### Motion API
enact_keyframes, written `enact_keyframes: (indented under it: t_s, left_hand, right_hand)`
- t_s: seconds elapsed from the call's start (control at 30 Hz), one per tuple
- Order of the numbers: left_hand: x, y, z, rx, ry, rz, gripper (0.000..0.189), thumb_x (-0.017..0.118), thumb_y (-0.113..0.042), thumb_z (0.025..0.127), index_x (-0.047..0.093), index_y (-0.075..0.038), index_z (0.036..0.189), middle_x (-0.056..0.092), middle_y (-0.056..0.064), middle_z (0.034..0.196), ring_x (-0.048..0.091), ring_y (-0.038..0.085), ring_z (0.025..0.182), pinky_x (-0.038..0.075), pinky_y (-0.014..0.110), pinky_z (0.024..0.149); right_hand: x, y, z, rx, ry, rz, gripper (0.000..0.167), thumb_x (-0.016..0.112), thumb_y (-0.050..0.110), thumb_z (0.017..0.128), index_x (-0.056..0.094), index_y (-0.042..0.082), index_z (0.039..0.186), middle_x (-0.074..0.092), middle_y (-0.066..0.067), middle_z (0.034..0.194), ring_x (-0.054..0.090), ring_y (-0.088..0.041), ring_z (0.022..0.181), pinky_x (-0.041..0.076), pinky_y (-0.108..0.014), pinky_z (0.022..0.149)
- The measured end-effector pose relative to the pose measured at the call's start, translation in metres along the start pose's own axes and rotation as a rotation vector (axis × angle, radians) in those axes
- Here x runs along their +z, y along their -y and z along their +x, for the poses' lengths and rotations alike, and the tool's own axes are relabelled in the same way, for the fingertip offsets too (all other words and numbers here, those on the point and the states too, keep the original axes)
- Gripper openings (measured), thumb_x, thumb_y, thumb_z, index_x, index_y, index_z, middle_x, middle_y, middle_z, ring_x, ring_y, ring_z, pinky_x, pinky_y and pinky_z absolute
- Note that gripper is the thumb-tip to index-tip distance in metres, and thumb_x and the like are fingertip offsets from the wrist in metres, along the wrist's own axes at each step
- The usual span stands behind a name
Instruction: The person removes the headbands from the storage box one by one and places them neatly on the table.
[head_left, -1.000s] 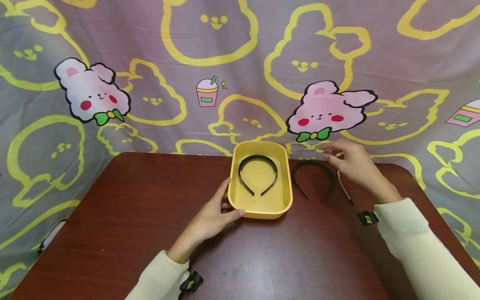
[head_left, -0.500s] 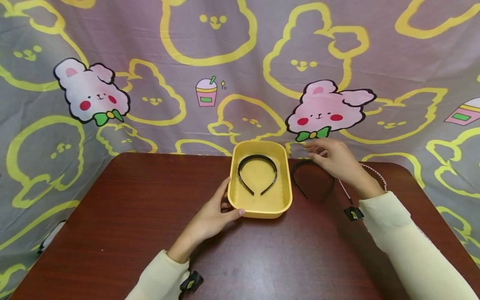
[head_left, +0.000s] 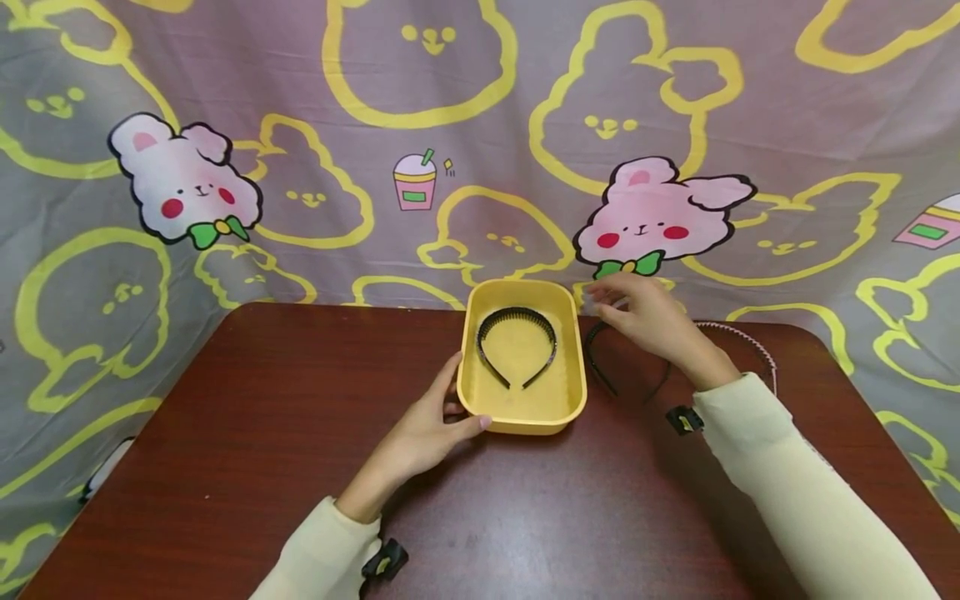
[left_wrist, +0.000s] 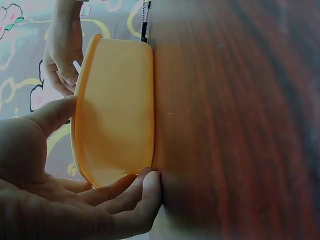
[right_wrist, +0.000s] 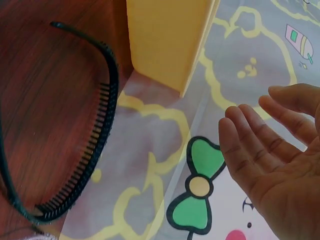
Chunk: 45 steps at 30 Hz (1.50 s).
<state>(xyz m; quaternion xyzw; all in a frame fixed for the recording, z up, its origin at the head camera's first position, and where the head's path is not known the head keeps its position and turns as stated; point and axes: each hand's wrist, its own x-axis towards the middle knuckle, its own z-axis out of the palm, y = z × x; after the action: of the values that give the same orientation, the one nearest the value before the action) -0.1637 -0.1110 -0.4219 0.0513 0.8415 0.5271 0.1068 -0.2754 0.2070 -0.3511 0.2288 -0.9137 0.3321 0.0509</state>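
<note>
A yellow plastic bin [head_left: 566, 400] stands on the table with a black toothed headband [head_left: 517, 312] lying inside it. My left hand [head_left: 420, 433] grips its near left corner, thumb on the rim and fingers around the side, as the left wrist view shows up close. Above the table's back edge, right of the bin, my right hand [head_left: 645, 321] hovers with fingers loosely bent and nothing in them. Beneath it lies a second black toothed headband [right_wrist: 107, 105], partly hidden by the hand in the head view. A pink headband [head_left: 750, 337] lies further right, partly covered by the right forearm.
The dark red-brown wooden table [head_left: 300, 400] holds everything. Directly behind its back edge hangs a printed cloth [head_left: 480, 150] with rabbit and bear outlines. Black wrist cameras are strapped at both cream sleeves [head_left: 787, 458].
My right hand has moved left, from near the pink headband to above the second black one, uncovering more of the pink headband. The left hand and the bin have stayed in place.
</note>
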Motion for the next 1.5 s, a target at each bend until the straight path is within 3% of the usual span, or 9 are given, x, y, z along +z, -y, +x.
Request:
enact_keyframes:
  t_s: [0.27,0.6,0.9,1.17,1.5]
  left_hand:
    - [0.000,-0.001,0.000,-0.001,0.007,-0.013,0.099,0.082,-0.029,0.093,0.018,-0.033,0.169,0.062,0.016,0.142,0.066,0.029,0.125,0.058,0.040,0.092]
    - [0.000,-0.001,0.000,0.001,0.006,-0.010,0.099,0.081,-0.028,0.094,0.017,-0.033,0.169,0.062,0.016,0.142,0.066,0.029,0.125,0.058,0.040,0.093]
    - [-0.001,0.001,0.000,0.000,0.005,-0.003,0.100,0.081,-0.029,0.093,0.016,-0.031,0.169,0.059,0.014,0.148,0.065,0.030,0.126,0.058,0.042,0.095]
    - [0.000,-0.001,0.000,0.017,0.011,-0.025,0.100,0.082,-0.026,0.093,0.016,-0.028,0.169,0.052,0.012,0.156,0.065,0.032,0.126,0.057,0.042,0.096]
    - [0.001,0.002,0.001,0.020,0.013,-0.026,0.099,0.081,-0.024,0.094,0.016,-0.027,0.169,0.054,0.015,0.153,0.065,0.032,0.125,0.057,0.042,0.096]
  right_hand:
    - [0.009,0.006,0.010,-0.003,0.007,0.007,0.025,0.069,0.004,0.099,0.072,-0.003,0.123,0.075,-0.023,0.112,0.072,-0.035,0.102,0.058,-0.054,0.093]
    - [0.025,0.009,0.021,0.004,0.040,0.031,0.027,0.063,0.001,0.100,0.071,-0.003,0.125,0.072,-0.026,0.118,0.072,-0.038,0.105,0.059,-0.054,0.092]
    - [0.048,0.008,0.033,-0.031,0.067,0.041,0.026,0.065,0.000,0.098,0.072,-0.005,0.123,0.072,-0.026,0.117,0.072,-0.039,0.105,0.057,-0.053,0.091]
    - [0.053,0.009,0.039,-0.035,0.067,0.036,0.024,0.067,0.001,0.097,0.073,-0.006,0.119,0.073,-0.025,0.116,0.073,-0.038,0.103,0.058,-0.051,0.090]
    - [0.060,0.010,0.044,-0.021,0.093,0.047,0.025,0.067,0.004,0.098,0.072,-0.007,0.120,0.074,-0.024,0.116,0.072,-0.039,0.104,0.057,-0.052,0.092]
